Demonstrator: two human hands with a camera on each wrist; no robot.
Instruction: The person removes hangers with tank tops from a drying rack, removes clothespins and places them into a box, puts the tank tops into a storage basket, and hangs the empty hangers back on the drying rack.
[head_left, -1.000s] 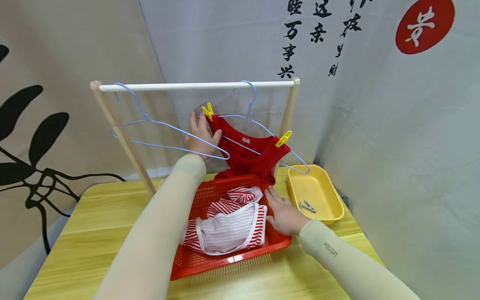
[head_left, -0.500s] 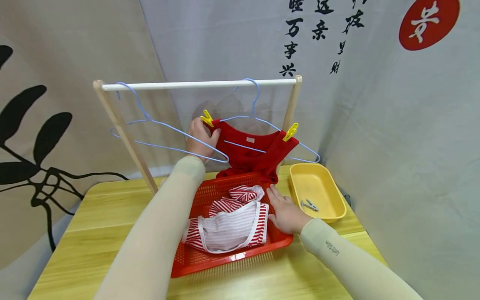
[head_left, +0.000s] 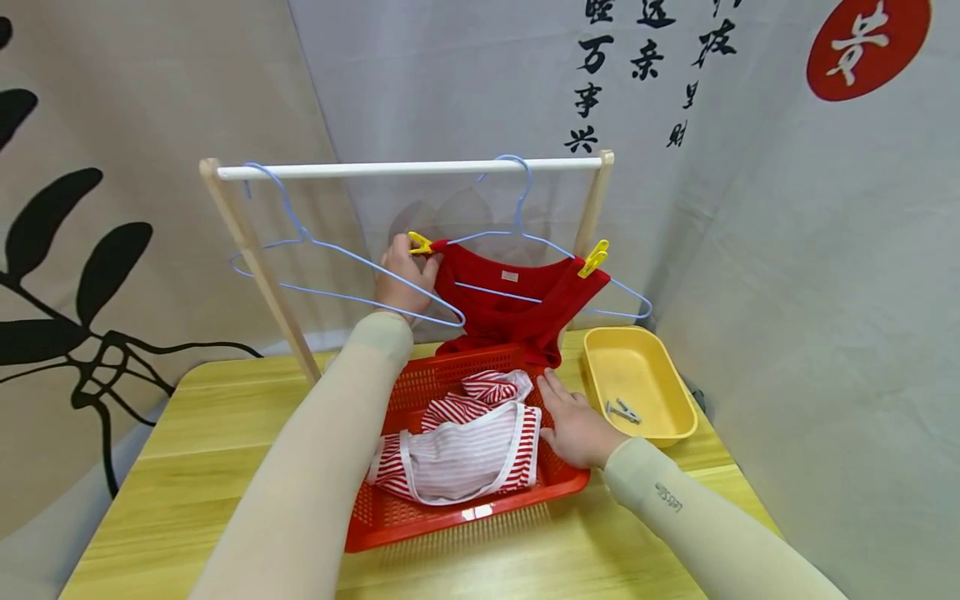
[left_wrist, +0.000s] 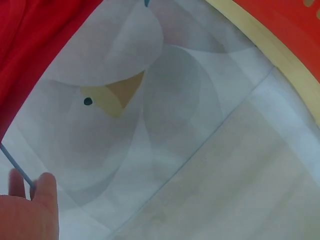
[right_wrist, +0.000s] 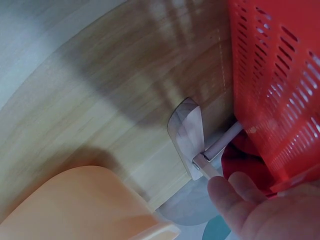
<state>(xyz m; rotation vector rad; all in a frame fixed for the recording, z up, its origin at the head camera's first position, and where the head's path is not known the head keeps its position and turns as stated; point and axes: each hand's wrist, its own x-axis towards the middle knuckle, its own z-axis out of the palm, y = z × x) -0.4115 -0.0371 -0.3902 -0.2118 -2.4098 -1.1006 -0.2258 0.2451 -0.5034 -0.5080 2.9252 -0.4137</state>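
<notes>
A red garment (head_left: 501,302), apparently a sleeveless top, hangs on a light-blue hanger (head_left: 521,200). Yellow clothespins fasten its straps, one at the left (head_left: 420,243) and one at the right (head_left: 594,259). My left hand (head_left: 405,273) holds the hanger's left end beside the left clip; in the left wrist view its fingers (left_wrist: 46,192) pinch the blue wire. My right hand (head_left: 576,421) rests with extended fingers on the right rim of a red basket (head_left: 468,518). Inside lies a red-and-white striped garment (head_left: 457,457). The red garment's lower part reaches the basket's back rim.
A second blue hanger (head_left: 352,254) hangs on the white rail (head_left: 405,170) of the wooden rack, in front of my left forearm. The yellow tray (head_left: 648,379) to the right holds grey clothespins (head_left: 622,411). A fabric wall (head_left: 750,275) encloses the back and right side.
The hanger and red garment have turned from a slant to nearly level, the right end rising. My left fingers have gone from spread to curled at the hanger's end. My right hand stays put.
</notes>
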